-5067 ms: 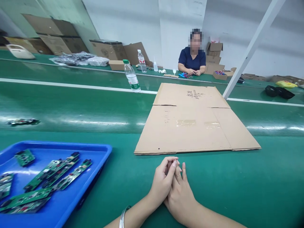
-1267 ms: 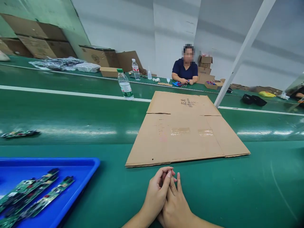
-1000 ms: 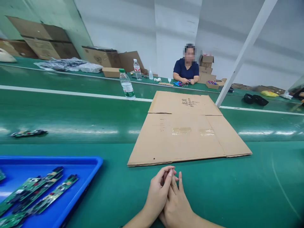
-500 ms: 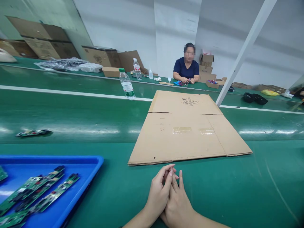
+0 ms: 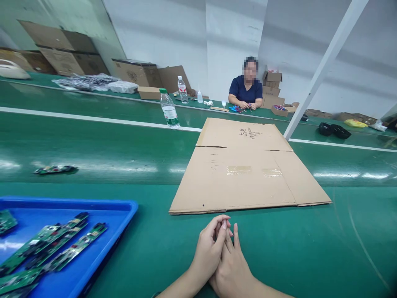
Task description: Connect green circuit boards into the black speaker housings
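Note:
My left hand [image 5: 209,247] and my right hand [image 5: 232,267] rest together at the lower middle, in front of the cardboard. Bent fingers of my left hand close around fingers of my right hand. One right finger stands out straight, apart from the rest. No object shows between them. A flattened cardboard sheet [image 5: 248,182] lies just beyond my fingertips on the green tabletop [image 5: 149,244]. To the left, a blue tray [image 5: 125,215] holds several green circuit boards [image 5: 76,248].
One circuit board [image 5: 56,169] lies on the green belt beyond the tray. A green-capped bottle [image 5: 170,111] stands behind the cardboard, left of a slanted white post [image 5: 325,70]. A person [image 5: 246,91] sits across, handling small parts. Cardboard boxes [image 5: 136,74] line the far bench.
The whole view has shifted slightly, so the tray, bottles and far bench appear a little farther right. My hands keep the same clasped pose.

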A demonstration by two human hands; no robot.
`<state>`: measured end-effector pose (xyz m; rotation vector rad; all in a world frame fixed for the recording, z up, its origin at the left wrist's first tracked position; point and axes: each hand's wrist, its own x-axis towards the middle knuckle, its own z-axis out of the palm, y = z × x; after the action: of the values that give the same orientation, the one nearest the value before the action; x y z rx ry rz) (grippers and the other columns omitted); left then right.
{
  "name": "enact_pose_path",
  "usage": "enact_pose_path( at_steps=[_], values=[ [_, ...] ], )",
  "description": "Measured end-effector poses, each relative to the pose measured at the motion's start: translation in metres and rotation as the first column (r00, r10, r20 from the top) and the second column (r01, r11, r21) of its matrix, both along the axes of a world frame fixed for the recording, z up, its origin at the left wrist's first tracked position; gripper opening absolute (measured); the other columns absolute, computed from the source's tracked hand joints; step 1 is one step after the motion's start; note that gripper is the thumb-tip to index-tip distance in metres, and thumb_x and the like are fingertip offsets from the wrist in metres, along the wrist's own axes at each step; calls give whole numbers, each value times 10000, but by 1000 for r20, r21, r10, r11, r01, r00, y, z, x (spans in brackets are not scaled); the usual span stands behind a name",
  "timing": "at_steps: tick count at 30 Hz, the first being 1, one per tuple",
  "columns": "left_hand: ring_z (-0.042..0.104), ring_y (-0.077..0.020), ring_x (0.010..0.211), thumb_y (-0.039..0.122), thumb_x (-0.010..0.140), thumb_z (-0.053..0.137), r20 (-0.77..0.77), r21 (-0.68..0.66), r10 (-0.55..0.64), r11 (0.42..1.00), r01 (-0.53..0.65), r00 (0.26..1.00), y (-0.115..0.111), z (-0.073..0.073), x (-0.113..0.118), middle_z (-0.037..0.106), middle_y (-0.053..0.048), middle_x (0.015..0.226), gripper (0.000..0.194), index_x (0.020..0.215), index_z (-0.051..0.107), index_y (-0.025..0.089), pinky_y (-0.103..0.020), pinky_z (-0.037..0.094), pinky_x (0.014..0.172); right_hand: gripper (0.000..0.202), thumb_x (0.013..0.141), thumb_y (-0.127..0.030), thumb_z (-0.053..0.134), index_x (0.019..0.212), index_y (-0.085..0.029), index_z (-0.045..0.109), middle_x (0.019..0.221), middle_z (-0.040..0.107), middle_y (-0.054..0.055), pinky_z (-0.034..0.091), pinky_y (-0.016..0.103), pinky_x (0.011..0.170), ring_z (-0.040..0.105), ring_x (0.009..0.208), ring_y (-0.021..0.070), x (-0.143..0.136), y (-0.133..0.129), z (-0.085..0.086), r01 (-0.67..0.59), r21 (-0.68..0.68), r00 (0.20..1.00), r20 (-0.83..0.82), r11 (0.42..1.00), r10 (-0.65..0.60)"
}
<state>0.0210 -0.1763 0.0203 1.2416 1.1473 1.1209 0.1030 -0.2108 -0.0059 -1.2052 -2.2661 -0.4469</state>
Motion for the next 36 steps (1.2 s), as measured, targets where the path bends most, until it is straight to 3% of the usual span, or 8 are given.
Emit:
enact_pose_path(
  at_steps=[9, 14, 21, 28, 36],
  values=[
    [622, -156, 620, 355, 773, 453, 33, -32, 3, 999, -2, 999, 1, 8, 3, 595, -5, 729, 208, 847, 557, 191, -278, 520, 622, 514, 808, -173, 386, 1306, -48, 382, 1167, 560, 162, 298, 506, 1010, 270, 1267, 323, 0, 4, -3, 2, 106, 996, -87, 994, 7],
    [615, -161, 625, 380, 795, 440, 58, -44, 13, 999, -10, 998, 1, 5, 4, 594, -5, 687, 242, 861, 566, 184, -285, 522, 626, 451, 804, -193, 404, 1219, -37, 487, 1158, 561, 176, 227, 486, 1052, 259, 1275, 319, 1, 4, -3, -16, 114, 998, -61, 993, 23],
    [649, -178, 698, 350, 782, 469, 80, -6, 37, 999, -37, 996, 1, 4, 6, 623, -46, 817, 278, 949, 590, 163, -321, 530, 717, 418, 805, -242, 447, 1154, -33, 541, 1142, 562, 210, 185, 503, 1057, 267, 1271, 328, 4, 4, -2, -33, 106, 997, -64, 994, 40],
    [623, -162, 649, 342, 796, 443, 74, 2, 17, 1000, -17, 997, 2, 4, 6, 601, -28, 778, 255, 915, 594, 175, -310, 529, 665, 430, 795, -279, 481, 1136, -26, 551, 1134, 562, 220, 174, 510, 1056, 287, 1254, 346, 4, 4, -2, -41, 109, 999, -32, 993, 45],
    [614, -151, 609, 330, 777, 473, 154, -85, 28, 996, -15, 988, 4, 6, 5, 590, 3, 691, 194, 825, 588, 181, -285, 514, 625, 409, 808, -256, 469, 1139, -29, 547, 1145, 563, 204, 134, 477, 1075, 297, 1255, 319, 4, 4, 1, -42, 87, 999, -24, 995, 44]
  ],
)
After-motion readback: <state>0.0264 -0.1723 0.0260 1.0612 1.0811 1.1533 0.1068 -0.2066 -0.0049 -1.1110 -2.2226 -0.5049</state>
